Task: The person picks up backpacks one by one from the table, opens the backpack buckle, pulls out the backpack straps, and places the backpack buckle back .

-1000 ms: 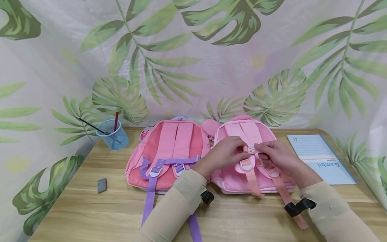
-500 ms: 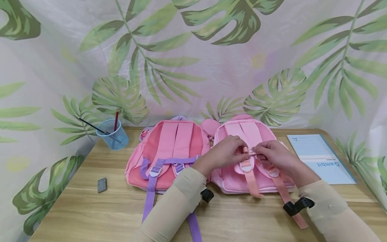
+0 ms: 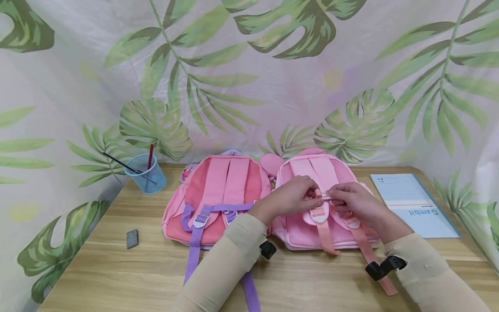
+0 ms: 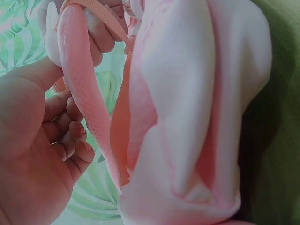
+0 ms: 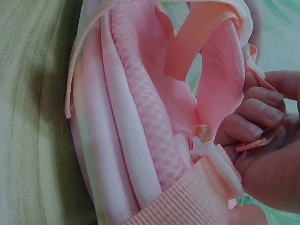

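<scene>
right hand: curled round orange webbing | left hand: pinching webbing | forearms: angled inward

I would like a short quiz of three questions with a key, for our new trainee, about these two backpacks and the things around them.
1. Fill the gap: The left hand and the right hand work at the backpack that has ____ straps.
2. True or false: The blue cup stands to the left of the purple-strapped backpack.
3. Which of these shows the word "Gambit"?
A) the blue cup
B) the notebook
C) the tabletop

Key:
1. orange
2. True
3. B
</scene>
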Tool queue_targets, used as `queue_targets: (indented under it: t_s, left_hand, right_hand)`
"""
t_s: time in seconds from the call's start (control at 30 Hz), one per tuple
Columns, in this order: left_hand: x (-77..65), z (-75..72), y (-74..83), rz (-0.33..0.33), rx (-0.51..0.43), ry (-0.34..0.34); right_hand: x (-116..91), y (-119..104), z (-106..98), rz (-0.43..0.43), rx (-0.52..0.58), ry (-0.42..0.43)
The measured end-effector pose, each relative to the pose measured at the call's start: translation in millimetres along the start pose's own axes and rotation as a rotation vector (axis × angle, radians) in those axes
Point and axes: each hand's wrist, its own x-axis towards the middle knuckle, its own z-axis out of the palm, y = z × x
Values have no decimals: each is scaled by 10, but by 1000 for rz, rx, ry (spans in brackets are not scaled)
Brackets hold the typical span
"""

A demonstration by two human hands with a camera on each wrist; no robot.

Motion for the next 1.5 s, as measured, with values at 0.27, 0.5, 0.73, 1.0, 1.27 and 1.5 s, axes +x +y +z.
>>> queue_targets:
  t_s: [0.27, 0.5, 0.73, 1.0, 1.27, 1.5]
  left_hand:
    - [-13, 18, -6, 5, 19, -31]
    - [-33, 54, -1, -4, 59, -34]
    - [-61, 46, 18, -71, 18, 16]
    - [-77, -34, 65, -76, -72, 69]
    - [-50, -43, 51, -48, -69, 53]
    - [-56, -36, 25, -53, -127, 69]
  right_hand:
    - [-22, -10, -6, -52, 24, -20]
    - [-54, -37, -30, -112, 49, -48]
    - [-34, -37, -52, -105, 32, -49]
    - [-39, -3, -87, -119, 28, -63]
    - [-56, 10, -104, -130, 7, -56]
    - [-72, 64, -253, -158, 47, -103]
